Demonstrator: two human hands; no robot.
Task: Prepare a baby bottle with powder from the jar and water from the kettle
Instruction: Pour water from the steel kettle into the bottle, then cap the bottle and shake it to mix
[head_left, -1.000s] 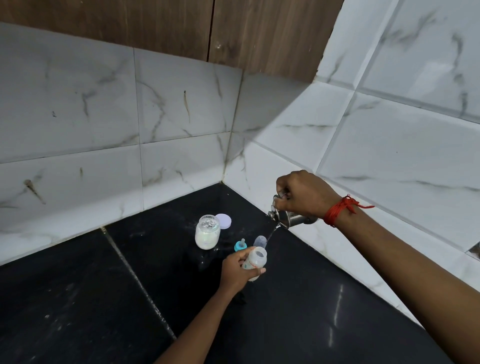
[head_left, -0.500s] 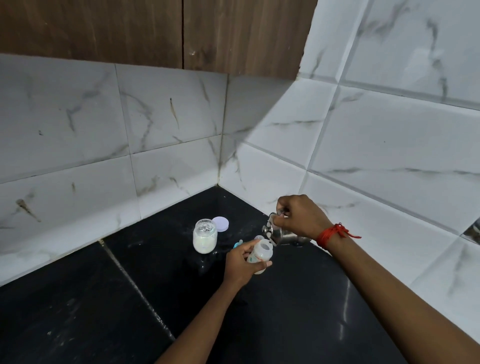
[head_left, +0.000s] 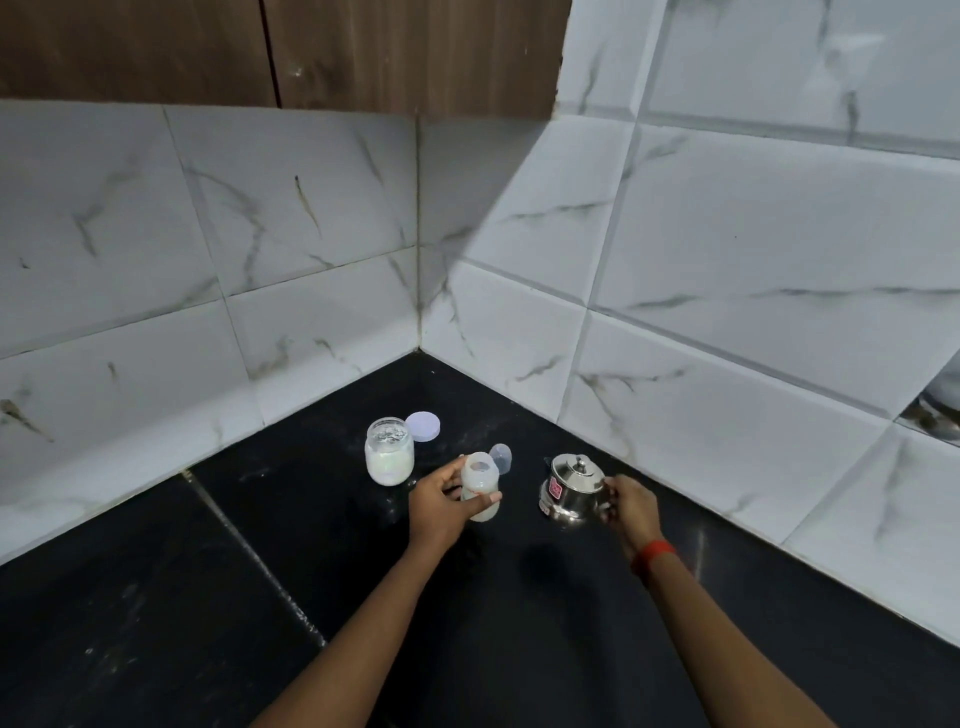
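Head view: left hand (head_left: 436, 506) grips translucent plastic baby bottle (head_left: 480, 480) beside glass powder jar (head_left: 389, 460); right hand (head_left: 631, 506) holds steel kettle (head_left: 571, 486).

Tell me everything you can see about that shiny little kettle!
The kettle is small, round and shiny, like polished steel. It has a domed lid with a little knob on top, a short spout on its left side and a red sticker on its front. It stands upright on the black counter, near the tiled wall. The right hand grips its handle side; fingers mostly hide the handle. The baby bottle is to its left, not touching it.
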